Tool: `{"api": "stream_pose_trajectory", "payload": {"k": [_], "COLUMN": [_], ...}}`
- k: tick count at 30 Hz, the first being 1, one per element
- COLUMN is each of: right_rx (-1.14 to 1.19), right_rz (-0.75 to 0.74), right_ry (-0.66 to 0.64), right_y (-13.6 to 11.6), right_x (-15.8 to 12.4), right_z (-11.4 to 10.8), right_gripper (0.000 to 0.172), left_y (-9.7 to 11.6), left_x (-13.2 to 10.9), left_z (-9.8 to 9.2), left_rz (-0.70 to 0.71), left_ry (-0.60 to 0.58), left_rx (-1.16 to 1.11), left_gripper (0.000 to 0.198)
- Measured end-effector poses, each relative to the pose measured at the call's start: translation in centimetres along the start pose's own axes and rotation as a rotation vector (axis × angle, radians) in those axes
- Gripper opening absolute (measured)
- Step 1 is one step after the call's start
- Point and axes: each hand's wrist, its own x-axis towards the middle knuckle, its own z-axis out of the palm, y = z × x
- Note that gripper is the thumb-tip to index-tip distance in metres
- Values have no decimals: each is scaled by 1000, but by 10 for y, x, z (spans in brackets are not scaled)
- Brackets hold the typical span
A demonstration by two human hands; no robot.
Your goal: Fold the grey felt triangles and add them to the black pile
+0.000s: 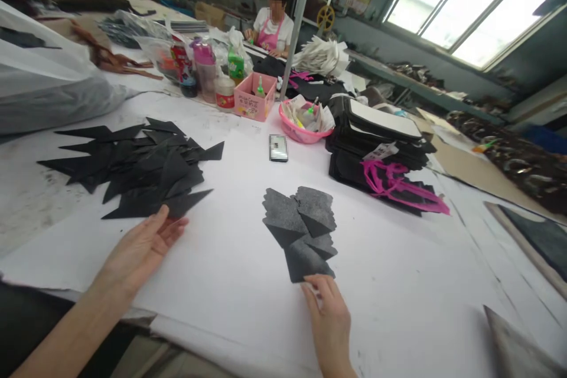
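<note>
Nearest, toward six o'clock, the right hand [331,314] pinches the near edge of the lowest grey piece [305,261], perhaps to steady it against the overlapping pieces [281,209] just beyond. At eight o'clock the left hand [142,243] rests its thumb on a dark piece [189,203] fronting the pile [142,162], apparently kept within reach; with fingers partly hidden, whether it grips, I cannot tell. At four o'clock, a blurred dark object [516,339] is cut off.
</note>
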Motion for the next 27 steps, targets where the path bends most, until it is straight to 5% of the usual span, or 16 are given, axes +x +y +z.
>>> {"api": "stream_pose_trajectory", "payload": {"k": [2, 4, 7, 12, 16, 19, 23, 27], "right_rx": [-180, -293, -321, -306, -337, -372, -427, -473], "right_rz": [-172, -287, -367, -436, -489, -496, -517, -573], "right_ry": [98, 127, 127, 94, 77, 87, 127, 200], "right_y": [13, 20, 20, -7, -19, -16, -13, -13], "right_x": [4, 7, 15, 48, 75, 85, 89, 90], "right_z": [-3, -3, 2, 18, 38, 49, 54, 57], "right_gripper": [30, 33, 30, 25, 29, 31, 32, 39], "left_y": [-6, -20, -41, -63, -69, -61, -50, -57], "left_x": [-4, -22, -52, -72, -68, -60, -48, -43], "left_z": [0, 7, 29, 72, 104, 123, 139, 144], "left_rz": [-107, -118, -5, 262, -149, -382, -564, -579], "left_ry": [4, -78, -360, -587, -582, -481, -354, -370], "left_rx": [-117, 48, 342, 497, 187, -42, -313, -404], "left_gripper": [12, 29, 32, 23, 57, 57, 39, 35]}}
